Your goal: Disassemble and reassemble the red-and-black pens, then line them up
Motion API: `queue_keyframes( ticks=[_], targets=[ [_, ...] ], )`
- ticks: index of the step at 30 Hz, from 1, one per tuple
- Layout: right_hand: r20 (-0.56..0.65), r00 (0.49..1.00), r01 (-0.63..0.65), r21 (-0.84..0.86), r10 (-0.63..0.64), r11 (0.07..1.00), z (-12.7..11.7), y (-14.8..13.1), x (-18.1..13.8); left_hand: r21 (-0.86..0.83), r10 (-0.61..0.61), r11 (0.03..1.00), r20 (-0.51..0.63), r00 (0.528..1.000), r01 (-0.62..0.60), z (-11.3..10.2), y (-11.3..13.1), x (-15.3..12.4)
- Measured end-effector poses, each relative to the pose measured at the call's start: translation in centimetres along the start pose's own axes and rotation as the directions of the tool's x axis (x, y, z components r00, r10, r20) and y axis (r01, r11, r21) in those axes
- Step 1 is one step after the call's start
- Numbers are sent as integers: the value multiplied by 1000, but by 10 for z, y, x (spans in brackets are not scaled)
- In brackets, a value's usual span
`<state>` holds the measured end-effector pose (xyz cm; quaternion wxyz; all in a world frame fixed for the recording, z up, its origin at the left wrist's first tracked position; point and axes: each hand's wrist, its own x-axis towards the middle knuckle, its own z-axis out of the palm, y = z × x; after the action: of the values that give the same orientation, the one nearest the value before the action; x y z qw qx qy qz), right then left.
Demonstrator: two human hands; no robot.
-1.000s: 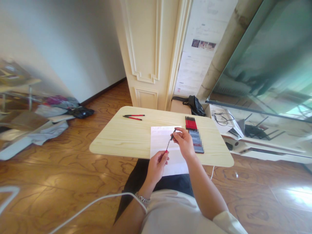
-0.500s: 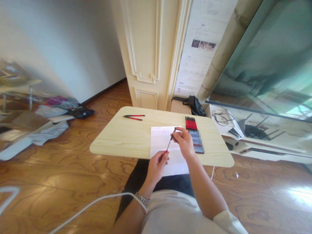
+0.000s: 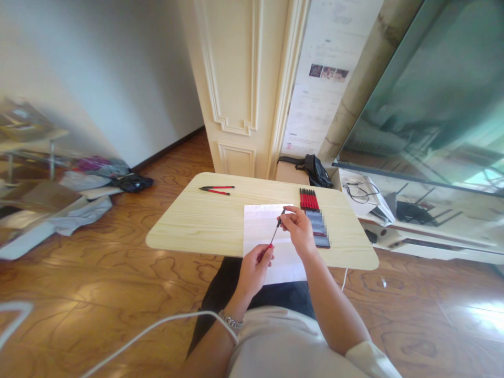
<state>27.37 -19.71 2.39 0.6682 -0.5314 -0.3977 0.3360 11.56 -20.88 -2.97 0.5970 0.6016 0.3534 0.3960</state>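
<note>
Both my hands hold one thin red and black pen (image 3: 276, 229) above a white sheet of paper (image 3: 263, 224) on a small light wooden table (image 3: 205, 220). My left hand (image 3: 254, 268) pinches its red lower end. My right hand (image 3: 299, 229) pinches its dark upper end. Just right of my right hand lies a flat pack of several red and black pens (image 3: 313, 212). Two loose red and black pens (image 3: 216, 189) lie at the table's far left.
A white cable (image 3: 129, 336) runs across my lap. Clothes and bags (image 3: 90, 178) lie on the wooden floor at left. A black bag (image 3: 315, 169) sits behind the table, and a low shelf with cables (image 3: 378, 202) stands at right under a glass panel.
</note>
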Motion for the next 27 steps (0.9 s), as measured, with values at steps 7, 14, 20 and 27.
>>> queue_keyframes(
  ticks=[7, 14, 20, 27],
  targets=[
    [-5, 1000, 12, -2, -12, 1000, -1, 2, 0, 33, 16, 999, 19, 1000, -17, -1, -2, 0],
    [-6, 1000, 26, 0, -26, 1000, -2, 4, 2, 49, 16, 999, 30, 999, -17, -1, -2, -1],
    [-9, 1000, 16, 1, -16, 1000, -2, 4, 1, 39, 12, 999, 24, 1000, -13, -1, -1, 0],
    [30, 1000, -7, -11, 7, 1000, 0, 6, -5, 22, 9, 1000, 10, 1000, -9, 0, 0, 0]
  ],
)
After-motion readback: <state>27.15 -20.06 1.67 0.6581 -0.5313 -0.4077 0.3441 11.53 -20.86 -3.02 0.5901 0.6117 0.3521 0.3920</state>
